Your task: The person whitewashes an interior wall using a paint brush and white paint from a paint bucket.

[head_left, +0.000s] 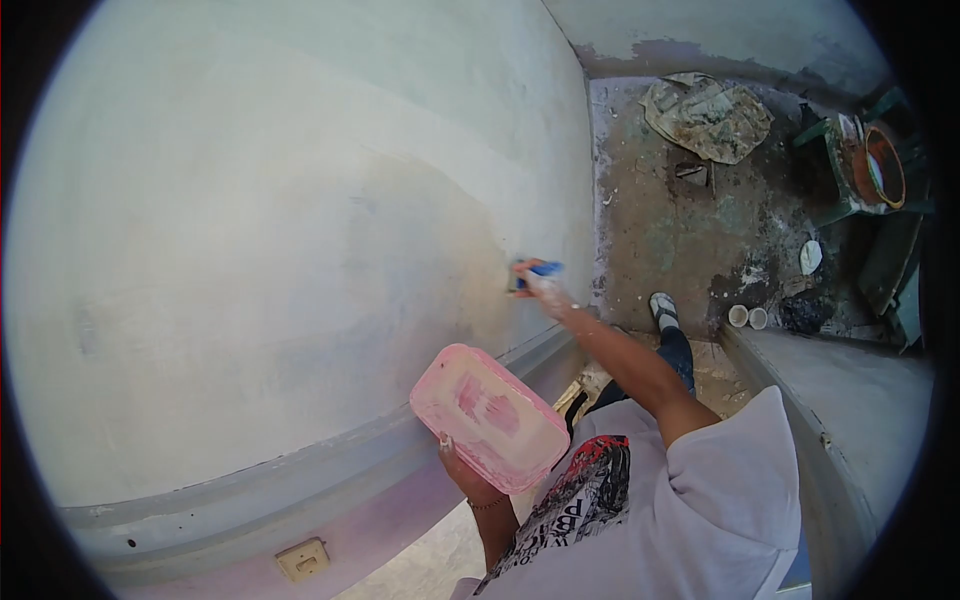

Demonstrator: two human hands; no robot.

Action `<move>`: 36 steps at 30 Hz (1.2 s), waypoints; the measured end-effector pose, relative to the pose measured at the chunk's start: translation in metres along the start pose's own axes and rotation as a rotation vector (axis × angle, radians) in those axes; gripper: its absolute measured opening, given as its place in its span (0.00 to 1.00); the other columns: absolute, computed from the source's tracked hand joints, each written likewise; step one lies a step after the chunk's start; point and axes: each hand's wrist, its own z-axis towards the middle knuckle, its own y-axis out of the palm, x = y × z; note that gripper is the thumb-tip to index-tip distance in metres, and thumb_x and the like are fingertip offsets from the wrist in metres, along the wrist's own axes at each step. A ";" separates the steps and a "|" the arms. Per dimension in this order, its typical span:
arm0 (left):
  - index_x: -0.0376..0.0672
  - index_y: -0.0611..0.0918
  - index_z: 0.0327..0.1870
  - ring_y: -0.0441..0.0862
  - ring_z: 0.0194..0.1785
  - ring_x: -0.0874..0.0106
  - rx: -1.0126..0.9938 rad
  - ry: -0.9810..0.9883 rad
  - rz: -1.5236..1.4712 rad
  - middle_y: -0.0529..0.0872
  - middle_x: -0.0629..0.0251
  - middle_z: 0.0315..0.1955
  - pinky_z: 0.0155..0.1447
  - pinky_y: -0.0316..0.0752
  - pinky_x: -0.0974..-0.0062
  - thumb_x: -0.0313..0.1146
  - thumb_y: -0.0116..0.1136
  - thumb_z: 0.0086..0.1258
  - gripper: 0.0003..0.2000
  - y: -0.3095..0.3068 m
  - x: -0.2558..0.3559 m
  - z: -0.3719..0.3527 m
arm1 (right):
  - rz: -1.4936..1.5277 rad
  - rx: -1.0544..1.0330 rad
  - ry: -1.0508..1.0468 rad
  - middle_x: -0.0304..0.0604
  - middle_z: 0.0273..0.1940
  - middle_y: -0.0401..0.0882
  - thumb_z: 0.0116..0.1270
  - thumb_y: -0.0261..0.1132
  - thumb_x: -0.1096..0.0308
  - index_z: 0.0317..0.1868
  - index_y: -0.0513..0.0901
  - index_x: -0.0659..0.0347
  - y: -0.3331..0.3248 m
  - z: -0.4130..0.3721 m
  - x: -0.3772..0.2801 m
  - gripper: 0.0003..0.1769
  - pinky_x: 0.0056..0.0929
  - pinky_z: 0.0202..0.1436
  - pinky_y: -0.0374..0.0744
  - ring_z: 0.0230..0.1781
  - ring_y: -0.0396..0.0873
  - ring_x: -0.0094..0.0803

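My right hand (546, 290), smeared with white, is closed round a blue-handled tool (545, 268) held at the wall. The tool is small and blurred, so its exact kind does not show. Patches of beige and grey mark the pale wall (300, 220) left of it. My left hand (470, 472) grips the near-left side of a pink plastic tub (437, 394), thumb on the rim and the other fingers hidden underneath. A whitish paste coats the tub's inside, with pink showing through in the middle.
Along the wall's foot runs a grey ledge (250, 490), with a switch plate (302, 559) below. On the stained floor lie a crumpled sack (707, 117) and two white cups (748, 317). A green chair (835, 165) bears an orange-rimmed bucket (884, 168).
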 end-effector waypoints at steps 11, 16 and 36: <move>0.38 0.70 0.70 0.78 0.65 0.61 0.109 -0.049 0.030 0.78 0.57 0.63 0.67 0.76 0.58 0.46 0.48 0.78 0.26 0.010 0.007 -0.001 | 0.404 -0.259 0.011 0.40 0.47 0.82 0.75 0.67 0.64 0.52 0.82 0.57 0.009 -0.020 -0.058 0.10 0.42 0.50 0.93 0.44 0.84 0.30; 0.38 0.71 0.69 0.78 0.64 0.62 0.041 -0.049 0.078 0.78 0.58 0.62 0.66 0.76 0.59 0.46 0.48 0.78 0.26 0.003 0.009 -0.003 | 0.006 0.005 0.157 0.38 0.45 0.80 0.76 0.66 0.61 0.48 0.84 0.53 -0.089 0.018 0.084 0.07 0.36 0.39 0.94 0.44 0.82 0.29; 0.38 0.73 0.63 0.81 0.57 0.65 0.090 -0.050 0.011 0.80 0.58 0.56 0.64 0.78 0.61 0.43 0.46 0.81 0.20 -0.005 0.005 0.000 | 0.078 -0.079 0.087 0.38 0.51 0.82 0.74 0.69 0.59 0.53 0.86 0.53 -0.098 -0.001 0.094 0.13 0.34 0.39 0.92 0.49 0.83 0.30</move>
